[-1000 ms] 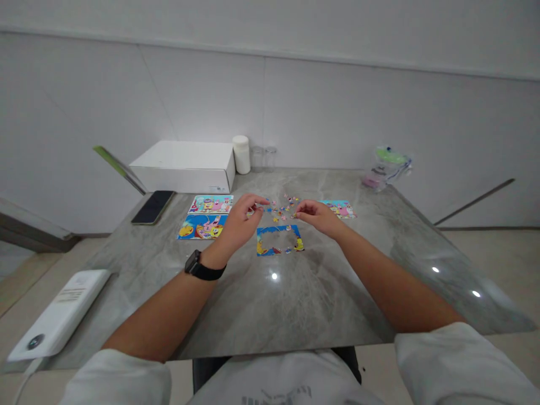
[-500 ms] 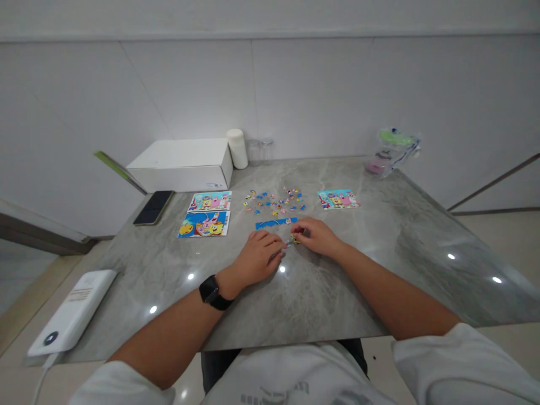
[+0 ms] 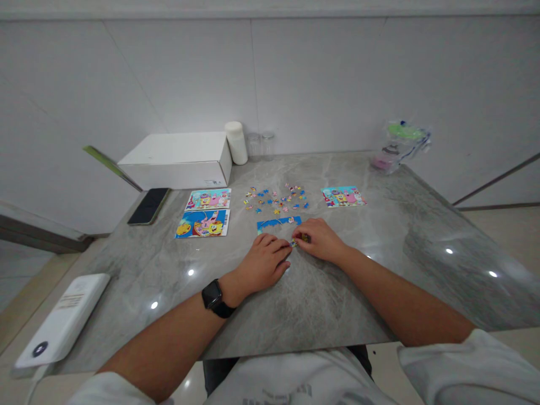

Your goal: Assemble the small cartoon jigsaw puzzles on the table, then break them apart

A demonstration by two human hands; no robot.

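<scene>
Working at the near right side of a part-built jigsaw on a gray marbled table, we have both hands at one small patterned piece. Our right hand curls in from the side, thumb and fingers drawn close together; we cannot tell whether they pinch the piece or merely press it. Our left hand lies low, fingers stretched out and gripping nothing that shows, its foremost fingertip right by the same piece. Of the jigsaw, only blue edging shows, just beyond our fingers; our hands cover whatever lies nearer. The step looks to be seating that piece, and the next move seems to call for a steady left hand and a light downward press from the right. Loose pieces lie scattered farther back.
</scene>
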